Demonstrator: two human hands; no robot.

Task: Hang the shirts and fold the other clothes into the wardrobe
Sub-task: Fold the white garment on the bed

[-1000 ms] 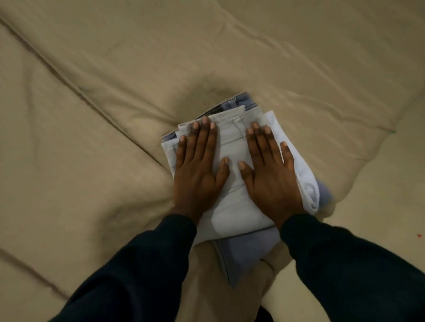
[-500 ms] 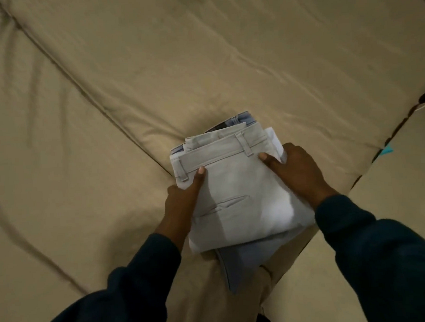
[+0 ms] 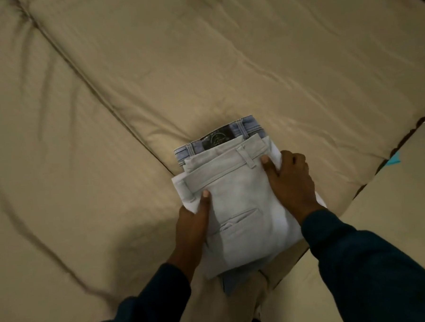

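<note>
A folded pair of light grey trousers (image 3: pixel 236 208) lies on top of folded blue jeans (image 3: pixel 247 125), whose waistband and dark label stick out behind. The stack sits near the corner of a tan bed. My left hand (image 3: pixel 191 223) grips the stack's left edge, thumb on top and fingers hidden beneath. My right hand (image 3: pixel 290 181) grips the right edge the same way, thumb on the grey waistband.
The tan bed cover (image 3: pixel 201 63) spreads wide to the left and back, with a seam running diagonally. The bed edge runs along the right, beside a pale floor (image 3: pixel 393 205). A small turquoise scrap (image 3: pixel 394 160) lies at that edge.
Both hands went from pressing flat on the top of the stack to gripping its left and right edges. The view has shifted back a little and the jeans' waistband shows more.
</note>
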